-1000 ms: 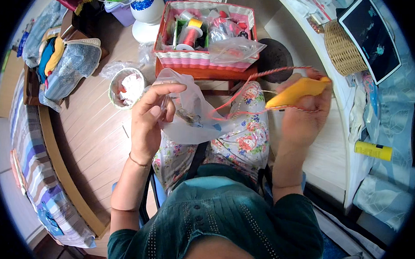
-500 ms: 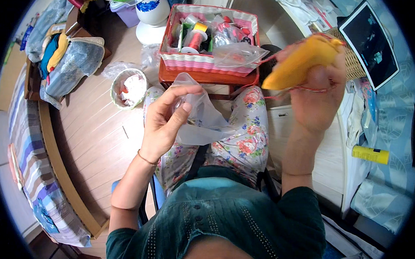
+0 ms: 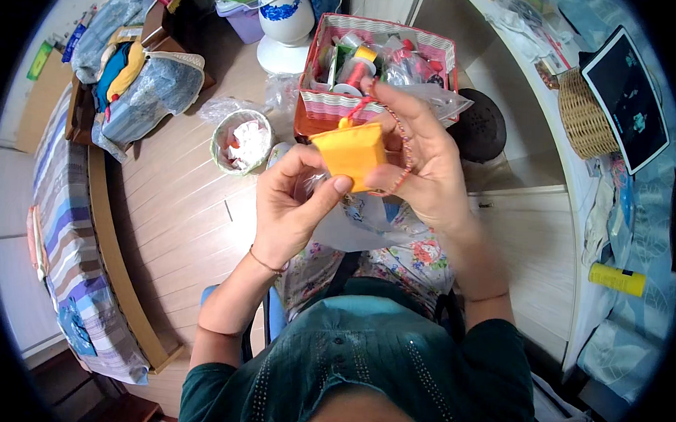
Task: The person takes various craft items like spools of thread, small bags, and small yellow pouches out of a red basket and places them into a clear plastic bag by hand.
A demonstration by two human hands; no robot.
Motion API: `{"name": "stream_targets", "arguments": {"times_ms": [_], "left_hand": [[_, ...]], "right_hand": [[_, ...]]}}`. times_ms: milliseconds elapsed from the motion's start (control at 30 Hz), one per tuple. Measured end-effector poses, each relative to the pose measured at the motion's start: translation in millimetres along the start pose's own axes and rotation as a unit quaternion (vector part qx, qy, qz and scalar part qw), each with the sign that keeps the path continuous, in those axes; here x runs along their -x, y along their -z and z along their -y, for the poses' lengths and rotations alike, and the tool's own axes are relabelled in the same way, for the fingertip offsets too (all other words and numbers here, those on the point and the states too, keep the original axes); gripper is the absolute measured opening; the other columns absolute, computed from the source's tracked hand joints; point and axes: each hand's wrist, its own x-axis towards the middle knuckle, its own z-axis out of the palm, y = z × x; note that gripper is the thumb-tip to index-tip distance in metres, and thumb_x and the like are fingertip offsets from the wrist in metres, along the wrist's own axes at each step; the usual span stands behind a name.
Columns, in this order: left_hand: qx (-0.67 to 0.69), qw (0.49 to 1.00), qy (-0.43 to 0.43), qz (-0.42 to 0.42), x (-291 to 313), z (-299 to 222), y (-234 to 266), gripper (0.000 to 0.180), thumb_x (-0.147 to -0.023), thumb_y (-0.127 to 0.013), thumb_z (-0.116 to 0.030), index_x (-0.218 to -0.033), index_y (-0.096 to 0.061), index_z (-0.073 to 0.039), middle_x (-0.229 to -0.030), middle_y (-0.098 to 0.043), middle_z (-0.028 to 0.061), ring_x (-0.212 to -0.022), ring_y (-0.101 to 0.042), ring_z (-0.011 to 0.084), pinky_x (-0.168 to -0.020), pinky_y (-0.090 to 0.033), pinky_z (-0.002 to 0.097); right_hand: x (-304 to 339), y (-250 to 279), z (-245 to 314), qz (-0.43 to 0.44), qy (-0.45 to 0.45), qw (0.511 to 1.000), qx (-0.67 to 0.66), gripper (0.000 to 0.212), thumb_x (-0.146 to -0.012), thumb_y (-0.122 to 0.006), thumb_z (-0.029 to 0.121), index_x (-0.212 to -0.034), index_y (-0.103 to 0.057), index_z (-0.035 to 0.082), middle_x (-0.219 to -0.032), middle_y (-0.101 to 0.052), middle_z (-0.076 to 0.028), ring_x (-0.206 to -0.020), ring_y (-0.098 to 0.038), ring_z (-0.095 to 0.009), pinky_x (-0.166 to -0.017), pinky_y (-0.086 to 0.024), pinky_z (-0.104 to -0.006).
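Observation:
A small yellow fabric pouch [image 3: 353, 153] with a pointed top is held up over my lap. My left hand [image 3: 290, 198] pinches its lower left side between thumb and fingers. From that same hand a clear plastic bag [image 3: 360, 228] hangs down over my thighs. On the pouch's other side, my right hand [image 3: 436, 173] is closed around its right edge, fingers slightly blurred. A multicoloured braided cord [image 3: 408, 150] loops from the pouch's top around the right fingers. Part of the pouch's right side is hidden behind those fingers.
Ahead stands a red-rimmed woven basket [image 3: 312, 100] with thread spools and small plastic packets. Left of it is a small bin [image 3: 224, 159] with white scraps. A striped bed [image 3: 68, 254] lies far left. To the right, a desk holds a tablet [image 3: 626, 98] and a yellow can [image 3: 616, 279].
My right hand has brought the yellow pouch from the upper right to the middle. My left hand now grips it too, with the plastic bag still hanging. The whole view has shifted slightly.

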Motion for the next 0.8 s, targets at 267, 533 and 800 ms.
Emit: {"name": "stream_targets", "arguments": {"times_ms": [267, 533, 800], "left_hand": [[0.066, 0.995, 0.079, 0.016, -2.9, -1.4, 12.9, 0.010, -0.081, -0.057, -0.006, -0.088, -0.049, -0.004, -0.077, -0.056, -0.0014, -0.060, -0.046, 0.0003, -0.052, -0.034, 0.0135], [0.043, 0.991, 0.113, 0.051, -3.1, 3.9, 15.3, 0.011, -0.082, -0.059, -0.009, -0.087, -0.050, -0.004, -0.070, -0.052, -0.0054, -0.053, -0.038, -0.0022, -0.048, -0.029, 0.0135], [-0.059, 0.977, 0.162, 0.124, -2.0, 22.1, -0.7, 0.013, -0.083, -0.057, -0.007, -0.094, -0.053, -0.001, -0.081, -0.056, -0.0025, -0.068, -0.046, -0.0001, -0.058, -0.035, 0.0137]], "right_hand": [[-13.1, 68.5, 32.6, 0.012, -0.077, 0.978, -0.192, 0.113, -0.064, -0.051, 0.071, -0.134, -0.005, -0.005, -0.112, -0.050, -0.025, -0.093, -0.057, -0.032, -0.076, -0.050, -0.0369], [20.0, 152.4, 60.5, 0.016, -0.232, 0.940, 0.248, 0.063, -0.079, -0.054, 0.040, -0.123, -0.039, -0.002, -0.095, -0.061, -0.016, -0.075, -0.062, -0.019, -0.065, -0.049, -0.0282], [55.3, 127.6, 42.3, -0.073, -0.250, 0.846, 0.464, 0.026, -0.076, -0.058, 0.012, -0.099, -0.058, -0.001, -0.085, -0.063, -0.010, -0.078, -0.060, -0.016, -0.070, -0.046, -0.0272]]}}
